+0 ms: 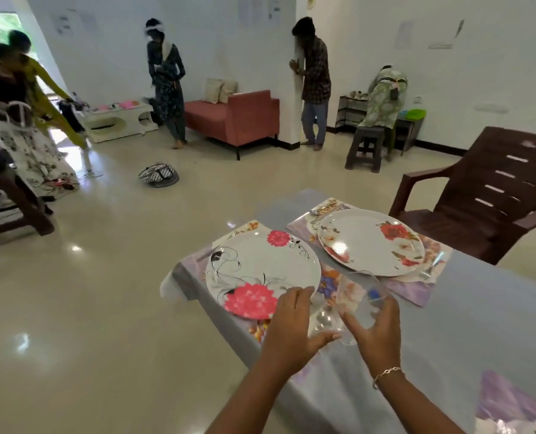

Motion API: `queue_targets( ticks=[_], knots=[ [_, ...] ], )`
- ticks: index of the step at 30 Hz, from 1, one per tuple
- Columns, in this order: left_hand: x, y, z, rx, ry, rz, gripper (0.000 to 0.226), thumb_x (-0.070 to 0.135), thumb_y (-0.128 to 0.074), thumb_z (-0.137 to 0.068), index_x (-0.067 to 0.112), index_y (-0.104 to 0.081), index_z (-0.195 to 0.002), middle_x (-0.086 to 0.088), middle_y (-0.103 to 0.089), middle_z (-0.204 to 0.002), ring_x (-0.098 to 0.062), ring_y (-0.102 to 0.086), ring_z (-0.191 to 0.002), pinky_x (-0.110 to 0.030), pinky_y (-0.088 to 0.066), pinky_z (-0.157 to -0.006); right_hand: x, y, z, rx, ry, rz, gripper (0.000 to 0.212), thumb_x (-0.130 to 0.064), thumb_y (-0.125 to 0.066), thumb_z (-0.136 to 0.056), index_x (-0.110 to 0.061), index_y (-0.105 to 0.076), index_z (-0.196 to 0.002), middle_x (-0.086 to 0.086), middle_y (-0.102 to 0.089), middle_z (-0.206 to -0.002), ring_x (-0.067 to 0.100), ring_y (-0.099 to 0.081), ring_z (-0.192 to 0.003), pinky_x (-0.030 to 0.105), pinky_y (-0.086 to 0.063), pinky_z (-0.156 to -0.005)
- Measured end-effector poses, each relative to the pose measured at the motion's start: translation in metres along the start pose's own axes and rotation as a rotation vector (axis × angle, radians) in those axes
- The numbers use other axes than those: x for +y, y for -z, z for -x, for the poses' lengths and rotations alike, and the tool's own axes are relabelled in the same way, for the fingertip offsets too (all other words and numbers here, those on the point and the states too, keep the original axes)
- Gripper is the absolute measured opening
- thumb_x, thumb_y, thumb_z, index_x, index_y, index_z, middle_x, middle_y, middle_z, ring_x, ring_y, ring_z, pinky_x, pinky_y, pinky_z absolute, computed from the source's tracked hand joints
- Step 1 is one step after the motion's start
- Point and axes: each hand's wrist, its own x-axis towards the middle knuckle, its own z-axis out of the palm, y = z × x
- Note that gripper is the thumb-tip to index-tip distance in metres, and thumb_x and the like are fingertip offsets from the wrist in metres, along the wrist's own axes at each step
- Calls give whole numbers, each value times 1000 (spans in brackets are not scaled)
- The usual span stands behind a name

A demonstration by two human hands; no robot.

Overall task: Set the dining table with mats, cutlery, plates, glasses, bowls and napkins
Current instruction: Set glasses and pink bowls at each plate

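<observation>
1. Grip, right side: the right hand curls its fingers and thumb round a clear tilted glass. The hand holds it clear of the table, with the glass's mouth leaning away from the wrist.
2. The left hand is cupped, with its fingers gently curved and its thumb stretched toward the right hand. It holds a second glass between thumb and fingers.
3. The second glass lies just beside the tilted glass, in the gap between the two hands. Both are transparent and blurred, so I cannot tell whether they touch.
4. A bracelet circles the wrist just behind the right-hand grip.
5. Right past the left fingertips lies a pink-flowered plate. It sits on a floral mat at the table's edge.
6. Beyond the tilted glass, farther from the right hand, a red-flowered plate rests on a second mat.
7. Spoons lie at that plate's far side, the point farthest from both grips.
8. Behind the right forearm, toward the elbow, a third mat shows at the near corner of the table.
9. A brown plastic chair stands off to the right of the right hand, well past the red-flowered plate.
10. Several people stand across the room, far beyond both hands.
</observation>
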Motion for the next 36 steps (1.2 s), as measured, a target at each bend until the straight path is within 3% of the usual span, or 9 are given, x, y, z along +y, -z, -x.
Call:
queue_targets(
  ticks=[5, 11, 16, 18, 20, 23, 28, 32, 36],
  knots=[
    [-35, 9, -50, -106, -24, -39, 101, 77, -35, -64, 12, -33, -142, -6, -40, -137, -18, -35, -127, -24, -28, -106, 7, -32, -52, 101, -72, 14, 64, -10, -81, -66, -1, -48, -120, 4, -46, -105, 30, -51, -101, 42, -46, -86],
    [-77, 3, -93, -193, -69, -75, 80, 60, -51, -82, 17, -25, -144, 0, -33, -141, -15, -30, -129, -21, -24, -107, 24, -61, -82, 137, -164, 55, 68, -4, -81, -65, -2, -46, -123, 13, -50, -122, 21, -46, -109, 33, -39, -93],
    [-106, 1, -130, -344, -119, -69, 102, 76, -19, -62, 16, -25, -145, 0, -33, -140, -14, -31, -128, -21, -25, -106, 29, -84, -91, 200, -271, 70, 74, -19, -83, -62, -5, -45, -123, 7, -49, -118, 19, -46, -106, 34, -42, -91],
    [-118, 0, -146, -383, -162, -74, 94, 74, -32, -71, 16, -24, -145, 0, -33, -140, -14, -31, -128, -21, -25, -106, 27, -92, -93, 228, -298, 57, 78, -30, -77, -56, -7, -44, -123, 1, -46, -114, 17, -45, -104, 29, -40, -87],
    [-125, 0, -160, -418, -222, -97, 80, 61, -48, -84, 17, -22, -145, 1, -31, -141, -14, -29, -129, -21, -25, -106, 26, -100, -95, 255, -315, 53, 79, -25, -82, -58, -8, -43, -124, -1, -43, -114, 16, -45, -104, 23, -38, -84],
    [-134, -1, -176, -464, -288, -82, 89, 71, -38, -76, 16, -24, -144, -1, -33, -141, -16, -31, -129, -22, -27, -105, 29, -112, -95, 273, -341, 73, 73, -9, -83, -65, -6, -42, -125, 0, -42, -116, 15, -44, -108, 16, -35, -81],
    [-141, -8, -190, -488, -380, -23, 69, 49, -52, -89, 17, -26, -144, 1, -32, -142, -14, -30, -130, -22, -30, -104, 25, -118, -91, 312, -389, 101, 78, -21, -82, -66, -13, -38, -130, -2, -40, -117, 13, -42, -106, 11, -36, -78],
    [-132, -15, -185, -460, -481, 115, 68, 60, -35, -83, 18, -40, -135, 3, -44, -131, -12, -41, -121, -16, -35, -91, 24, -108, -81, 332, -414, 174, 91, -42, -75, -57, -18, -35, -136, -5, -40, -120, 12, -42, -111, 22, -36, -89],
    [-107, -40, -168, -459, -589, 308, 38, 46, -42, -83, 24, -54, -112, 4, -58, -106, -1, -46, -94, -14, -40, -79, 24, -78, -50, 394, -420, 282, 83, -29, -79, -65, -15, -36, -135, -3, -40, -120, 15, -45, -114, 22, -35, -93]
  ],
)
